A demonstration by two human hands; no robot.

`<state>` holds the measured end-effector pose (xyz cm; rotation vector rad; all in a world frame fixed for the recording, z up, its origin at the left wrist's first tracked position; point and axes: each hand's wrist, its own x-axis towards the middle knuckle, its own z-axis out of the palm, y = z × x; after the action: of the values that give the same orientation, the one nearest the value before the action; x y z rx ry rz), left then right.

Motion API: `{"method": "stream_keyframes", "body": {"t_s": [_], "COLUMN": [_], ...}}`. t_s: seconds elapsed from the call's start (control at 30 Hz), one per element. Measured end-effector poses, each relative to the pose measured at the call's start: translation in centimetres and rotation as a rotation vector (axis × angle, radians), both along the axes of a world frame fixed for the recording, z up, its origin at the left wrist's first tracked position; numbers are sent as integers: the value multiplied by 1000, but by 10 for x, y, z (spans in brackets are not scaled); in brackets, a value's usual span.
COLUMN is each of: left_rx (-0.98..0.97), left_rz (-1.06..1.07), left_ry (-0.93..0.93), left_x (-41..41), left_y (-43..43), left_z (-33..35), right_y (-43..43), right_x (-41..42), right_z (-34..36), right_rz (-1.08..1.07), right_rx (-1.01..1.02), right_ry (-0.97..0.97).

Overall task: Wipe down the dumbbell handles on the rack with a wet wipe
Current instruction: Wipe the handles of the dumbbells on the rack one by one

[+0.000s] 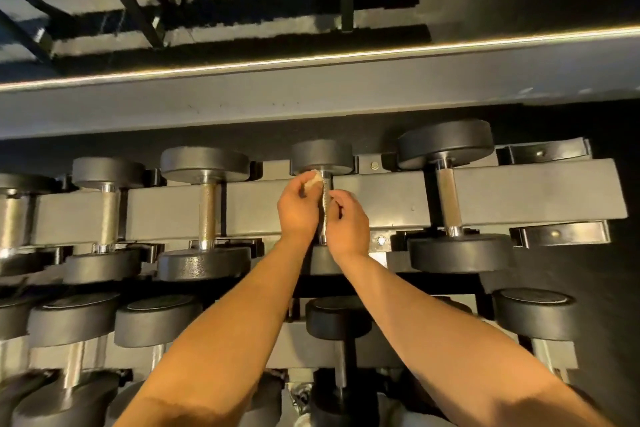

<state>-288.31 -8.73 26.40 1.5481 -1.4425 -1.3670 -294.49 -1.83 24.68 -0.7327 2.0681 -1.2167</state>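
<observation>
Hands meet at one dumbbell handle (pixel 326 199) on the rack (pixel 519 196), top tier. The left hand (pixel 298 210) pinches a crumpled wet wipe (pixel 313 180) against the handle's far end. The right hand (pixel 348 225) curls beside it; whether it grips, I cannot tell.

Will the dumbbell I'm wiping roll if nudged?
Probably not: the dumbbell seems cradled across the rack. It looks solid, so likely heavy for its size. Its knurled handle should grip well under the wet wipe.
</observation>
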Motion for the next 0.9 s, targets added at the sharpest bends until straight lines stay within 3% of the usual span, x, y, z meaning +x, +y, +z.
{"method": "stream_keyframes", "body": {"t_s": [0.9], "left_rx": [-40], "left_rz": [-101], "left_ry": [-36], "left_x": [2], "left_y": [16], "left_z": [6], "right_y": [4], "right_x": [1], "right_z": [-4], "right_rz": [-88], "right_rx": [-67], "right_ry": [-118]}}
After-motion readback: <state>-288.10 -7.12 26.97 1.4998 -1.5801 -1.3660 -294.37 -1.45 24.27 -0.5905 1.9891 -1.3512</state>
